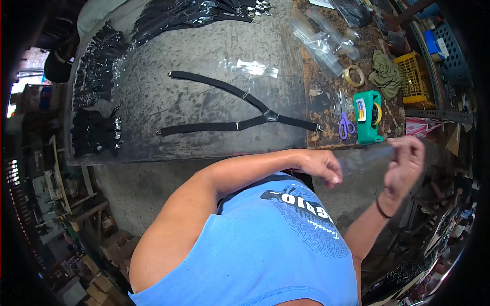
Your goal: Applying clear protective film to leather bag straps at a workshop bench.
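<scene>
Between my hands, just off the table's front edge, is a clear plastic bag (362,160). My left hand (320,167) pinches one end, and my right hand (404,166), raised further right, pinches the other with bent fingers. Black Y-shaped suspenders (209,81) with metal clips lie flat on the worktable (138,92). Purple-handled scissors (346,127) and a green tape dispenser (365,125) with a yellow roll lie on the worn right part, near my hands.
Bundles of wrapped black straps (99,64) line the table's left and back. At the back right are clear bags (319,43), a tape roll (354,71) and a green cloth (385,74). A yellow crate (411,76) stands on a rack beside the table.
</scene>
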`<state>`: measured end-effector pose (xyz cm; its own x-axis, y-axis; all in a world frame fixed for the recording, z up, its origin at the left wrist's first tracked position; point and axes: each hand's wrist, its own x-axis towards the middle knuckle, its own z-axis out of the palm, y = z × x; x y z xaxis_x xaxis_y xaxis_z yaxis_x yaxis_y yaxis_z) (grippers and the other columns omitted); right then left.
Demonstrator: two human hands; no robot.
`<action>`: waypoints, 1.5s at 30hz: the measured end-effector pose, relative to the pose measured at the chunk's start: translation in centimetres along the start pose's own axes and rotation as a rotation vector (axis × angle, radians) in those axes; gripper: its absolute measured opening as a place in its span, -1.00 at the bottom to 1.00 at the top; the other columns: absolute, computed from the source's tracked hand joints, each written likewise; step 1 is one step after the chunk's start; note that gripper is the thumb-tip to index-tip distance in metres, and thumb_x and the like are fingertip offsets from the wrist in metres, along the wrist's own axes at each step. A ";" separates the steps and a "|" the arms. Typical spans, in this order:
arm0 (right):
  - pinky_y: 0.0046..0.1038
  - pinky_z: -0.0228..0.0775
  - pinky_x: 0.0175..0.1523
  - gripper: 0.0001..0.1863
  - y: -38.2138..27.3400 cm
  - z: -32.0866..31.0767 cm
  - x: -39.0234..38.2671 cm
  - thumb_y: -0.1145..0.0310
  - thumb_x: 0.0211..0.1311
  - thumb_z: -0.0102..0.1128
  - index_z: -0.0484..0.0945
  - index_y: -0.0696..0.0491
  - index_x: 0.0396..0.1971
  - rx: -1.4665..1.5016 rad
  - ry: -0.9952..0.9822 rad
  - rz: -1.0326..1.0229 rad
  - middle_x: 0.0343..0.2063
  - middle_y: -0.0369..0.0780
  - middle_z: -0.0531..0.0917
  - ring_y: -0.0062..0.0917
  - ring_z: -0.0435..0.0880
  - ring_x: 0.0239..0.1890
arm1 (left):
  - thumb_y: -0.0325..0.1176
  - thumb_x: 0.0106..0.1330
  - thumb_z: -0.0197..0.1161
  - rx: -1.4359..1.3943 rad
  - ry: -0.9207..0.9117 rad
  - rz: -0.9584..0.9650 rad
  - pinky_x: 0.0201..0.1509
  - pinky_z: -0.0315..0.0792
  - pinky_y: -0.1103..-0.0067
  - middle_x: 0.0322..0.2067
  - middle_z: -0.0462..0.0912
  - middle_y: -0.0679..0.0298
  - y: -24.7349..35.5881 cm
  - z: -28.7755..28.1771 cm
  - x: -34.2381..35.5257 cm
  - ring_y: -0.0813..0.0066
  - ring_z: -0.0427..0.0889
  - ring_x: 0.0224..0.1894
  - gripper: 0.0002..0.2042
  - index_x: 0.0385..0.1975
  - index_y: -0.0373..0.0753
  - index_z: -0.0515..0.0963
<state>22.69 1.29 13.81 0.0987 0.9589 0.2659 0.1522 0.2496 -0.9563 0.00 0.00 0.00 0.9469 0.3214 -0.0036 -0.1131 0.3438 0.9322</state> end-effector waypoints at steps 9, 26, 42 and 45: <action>-0.52 0.24 -0.25 -0.81 -7.1 -12.1 -4.8 0.35 0.33 0.22 0.39 0.04 -0.40 0.534 -0.227 -0.173 -0.56 -0.38 0.30 -0.60 0.29 -0.44 | -0.37 0.27 0.28 0.337 0.485 -0.318 -0.07 0.53 0.50 -0.30 0.73 0.23 -3.5 2.1 -22.3 0.49 0.68 -0.21 -0.82 -0.22 -0.31 0.64; -0.22 0.52 -0.11 -0.57 7.0 9.6 -17.8 -0.02 0.40 0.06 0.49 0.12 -0.25 0.694 -0.412 0.482 -0.46 -0.23 0.56 -0.47 0.60 -0.39 | -0.29 0.44 0.03 1.354 1.915 -0.495 0.13 0.45 0.31 0.02 0.61 0.11 -1.1 9.0 -58.3 0.06 0.57 0.07 -0.73 0.04 -0.14 0.55; -0.58 0.41 -0.36 -0.62 12.1 45.8 -22.4 0.51 0.21 0.18 0.47 0.18 0.05 -0.074 -0.388 0.655 -0.47 -0.29 0.57 -0.66 0.51 -0.47 | -0.37 0.31 0.13 1.634 1.665 -1.345 0.36 0.14 0.03 0.39 0.12 0.10 0.0 -1.2 -83.7 0.03 0.17 0.39 -0.42 0.37 0.01 0.22; -0.57 0.41 -0.37 -0.71 11.8 48.5 -22.7 0.49 0.20 0.19 0.54 0.18 -0.07 -0.377 -0.428 0.609 -0.47 -0.26 0.62 -0.66 0.54 -0.47 | -0.49 0.21 0.16 1.322 1.821 -0.625 0.30 0.30 0.26 0.23 0.36 0.01 4.9 -1.1 -80.3 0.03 0.38 0.25 -0.58 0.12 -0.23 0.48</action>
<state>-25.44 -11.03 -9.42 -0.1008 0.8989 -0.4264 0.5193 -0.3180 -0.7932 -76.97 -23.17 4.49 -0.4511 0.8648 0.2205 0.8688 0.3690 0.3300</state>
